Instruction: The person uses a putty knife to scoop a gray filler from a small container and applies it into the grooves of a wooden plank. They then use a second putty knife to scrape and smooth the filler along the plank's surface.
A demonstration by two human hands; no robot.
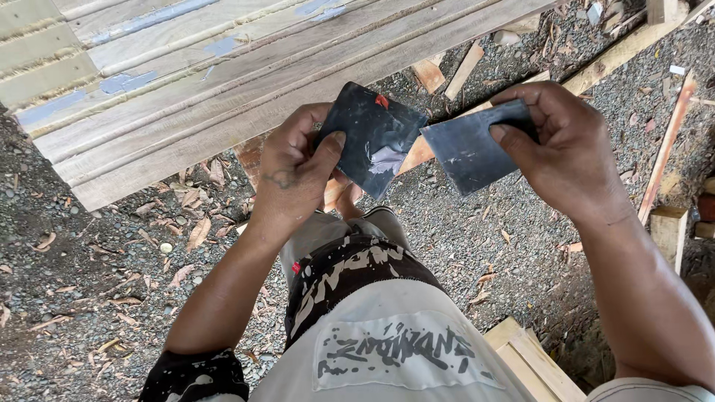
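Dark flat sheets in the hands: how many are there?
2. One dark sheet is in the left hand; the other dark sheet is pinched in the right hand. More could be stacked behind either, hidden.

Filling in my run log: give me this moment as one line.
left hand: holds dark square sheet | right hand: holds dark scraper blade | sheets: apart | behind: wooden planks | ground: gravel

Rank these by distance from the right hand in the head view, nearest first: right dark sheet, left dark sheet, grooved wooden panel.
1. Right dark sheet: pinched in the right hand.
2. Left dark sheet: held just left, in the left hand.
3. Grooved wooden panel: upper left, beyond both.
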